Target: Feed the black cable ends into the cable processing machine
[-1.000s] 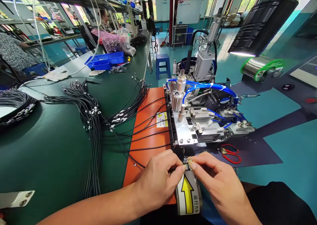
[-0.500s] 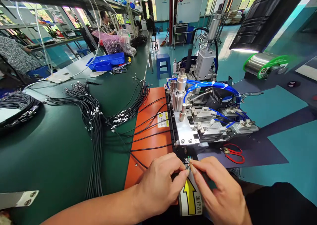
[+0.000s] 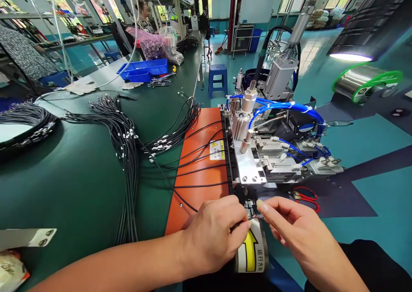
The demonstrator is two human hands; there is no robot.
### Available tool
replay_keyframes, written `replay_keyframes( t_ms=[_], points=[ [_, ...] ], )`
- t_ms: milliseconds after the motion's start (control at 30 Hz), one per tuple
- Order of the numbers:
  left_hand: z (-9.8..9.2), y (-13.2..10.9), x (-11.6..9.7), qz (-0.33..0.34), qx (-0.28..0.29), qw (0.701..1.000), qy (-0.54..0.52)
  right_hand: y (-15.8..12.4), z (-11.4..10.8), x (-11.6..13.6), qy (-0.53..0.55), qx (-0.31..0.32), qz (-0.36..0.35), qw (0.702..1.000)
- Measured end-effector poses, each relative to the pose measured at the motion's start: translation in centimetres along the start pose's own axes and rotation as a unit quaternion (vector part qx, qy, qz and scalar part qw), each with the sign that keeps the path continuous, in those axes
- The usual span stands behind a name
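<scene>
Low in front of the machine, my left hand (image 3: 222, 232) is closed, thumb and forefinger pinching the end of a black cable (image 3: 185, 200). Thin wires (image 3: 255, 217) stick out of that pinch to the right and meet the fingers of my right hand (image 3: 289, 223). The right thumb and forefinger are drawn together at the wires; the exact contact is hidden behind the thumb. Just beyond my fingertips is a small metal fixture (image 3: 249, 205) on the machine. Beneath the hands sits a rounded cover (image 3: 250, 253) bearing a yellow arrow.
The pneumatic machine (image 3: 273, 155) with blue tubes stands ahead, black cables crossing its orange plate (image 3: 201, 155). Cable bundles (image 3: 130, 167) lie on the green table (image 3: 86, 189) at left. Red-handled cutters (image 3: 305, 197) rest at right, below a solder wire spool (image 3: 367, 82) and lamp (image 3: 370, 30).
My right hand has shifted slightly right, away from the left, with thin wires now showing between them. The left hand keeps its pinch. The view has swung a little.
</scene>
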State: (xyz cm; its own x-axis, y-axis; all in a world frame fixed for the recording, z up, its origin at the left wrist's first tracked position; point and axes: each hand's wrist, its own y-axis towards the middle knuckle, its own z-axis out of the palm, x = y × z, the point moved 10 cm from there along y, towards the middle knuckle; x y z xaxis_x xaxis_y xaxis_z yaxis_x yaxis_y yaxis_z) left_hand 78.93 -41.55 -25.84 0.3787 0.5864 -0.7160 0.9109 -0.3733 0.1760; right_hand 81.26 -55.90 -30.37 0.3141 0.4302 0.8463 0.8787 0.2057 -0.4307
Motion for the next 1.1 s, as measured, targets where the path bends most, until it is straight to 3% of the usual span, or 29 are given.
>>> replay_keyframes(
  t_ms=[433,667,867,1100],
  points=[
    [-0.1,0.2,0.3,-0.012,-0.009,1.0,-0.021,-0.7,-0.1,-0.6,0.003,-0.01,-0.012,1.0],
    [-0.1,0.2,0.4,-0.018,-0.01,0.999,-0.031,-1.0,-0.1,-0.3,-0.062,-0.027,-0.092,0.993],
    [0.0,0.2,0.6,-0.027,-0.005,0.999,-0.028,-1.7,-0.2,1.1,-0.127,-0.08,-0.152,0.977],
    [-0.1,0.2,0.6,-0.037,-0.012,0.999,-0.03,-2.5,0.0,1.9,-0.126,-0.129,-0.184,0.966]
  ],
)
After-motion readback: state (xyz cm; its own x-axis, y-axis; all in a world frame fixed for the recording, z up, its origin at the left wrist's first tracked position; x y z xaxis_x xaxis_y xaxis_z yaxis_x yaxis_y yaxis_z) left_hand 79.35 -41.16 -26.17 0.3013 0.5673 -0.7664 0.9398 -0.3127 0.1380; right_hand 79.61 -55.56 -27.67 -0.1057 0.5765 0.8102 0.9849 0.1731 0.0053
